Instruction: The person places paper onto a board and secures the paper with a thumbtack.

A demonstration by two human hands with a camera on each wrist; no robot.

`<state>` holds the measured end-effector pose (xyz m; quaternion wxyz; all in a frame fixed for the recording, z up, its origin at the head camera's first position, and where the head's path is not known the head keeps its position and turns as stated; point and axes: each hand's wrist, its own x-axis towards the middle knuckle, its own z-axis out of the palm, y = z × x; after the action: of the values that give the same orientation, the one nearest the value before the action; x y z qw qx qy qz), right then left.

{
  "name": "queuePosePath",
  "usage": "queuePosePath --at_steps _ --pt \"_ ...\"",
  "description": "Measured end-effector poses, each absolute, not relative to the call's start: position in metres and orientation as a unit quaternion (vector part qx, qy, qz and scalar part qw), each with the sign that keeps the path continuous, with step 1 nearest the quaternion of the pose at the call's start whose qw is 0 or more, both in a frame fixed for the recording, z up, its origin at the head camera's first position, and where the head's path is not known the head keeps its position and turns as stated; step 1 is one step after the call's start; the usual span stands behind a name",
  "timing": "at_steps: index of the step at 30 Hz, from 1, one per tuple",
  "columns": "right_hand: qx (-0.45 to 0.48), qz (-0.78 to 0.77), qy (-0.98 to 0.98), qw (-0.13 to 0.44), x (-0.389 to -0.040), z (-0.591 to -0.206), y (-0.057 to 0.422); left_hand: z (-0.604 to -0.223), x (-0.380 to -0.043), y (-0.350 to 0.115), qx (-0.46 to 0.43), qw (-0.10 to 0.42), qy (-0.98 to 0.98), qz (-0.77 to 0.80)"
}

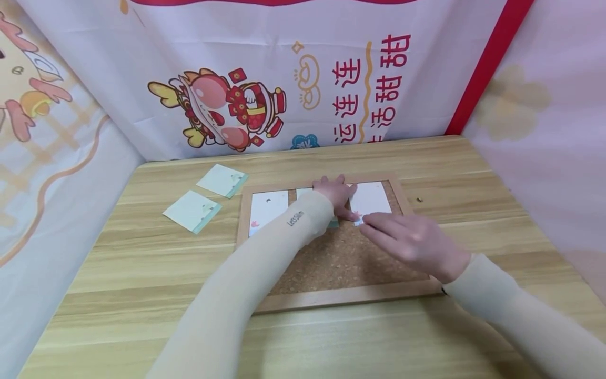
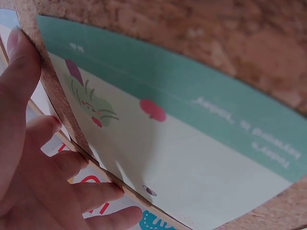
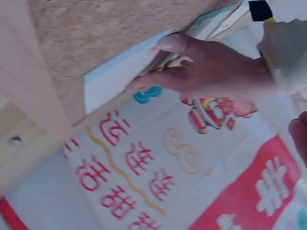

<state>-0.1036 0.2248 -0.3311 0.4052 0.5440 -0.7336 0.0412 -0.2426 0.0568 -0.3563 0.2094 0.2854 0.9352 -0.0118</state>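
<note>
I judge that I am squaring up the third card (image 1: 371,197) on the cork board (image 1: 331,268), at the upper right of its cork in the head view. I cannot tell whether a pin holds it. To my mind, the next move calls for keeping it flat and straight while its place is made fast, perhaps with the small metal piece (image 1: 419,199) on the table (image 1: 132,252), just right of the board.

My left hand (image 1: 335,195) lies palm down with fingers spread, gripping nothing: the thumb touches the card's lower left corner, the index finger reaches its upper left edge, and the other fingers lie over the board's top frame. My right hand (image 1: 412,242) comes in from the lower right, fingers straight and together, tips at the card's lower edge; its thumb is hidden.

Left of this card, the green-edged card (image 2: 201,163) and the first card (image 1: 265,213) each carry a pin. Two more cards (image 1: 191,210) lie on the table at left.
</note>
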Motion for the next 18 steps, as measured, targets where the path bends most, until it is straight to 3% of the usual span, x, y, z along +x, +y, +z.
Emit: queuePosePath --at_steps 12,18 --pt "0.633 0.017 -0.569 0.524 -0.071 -0.304 0.192 -0.355 -0.242 0.056 0.274 0.224 0.935 0.01" --pt "0.662 0.029 -0.507 0.552 -0.063 -0.298 0.185 -0.355 -0.242 0.056 0.28 0.218 0.935 0.007"
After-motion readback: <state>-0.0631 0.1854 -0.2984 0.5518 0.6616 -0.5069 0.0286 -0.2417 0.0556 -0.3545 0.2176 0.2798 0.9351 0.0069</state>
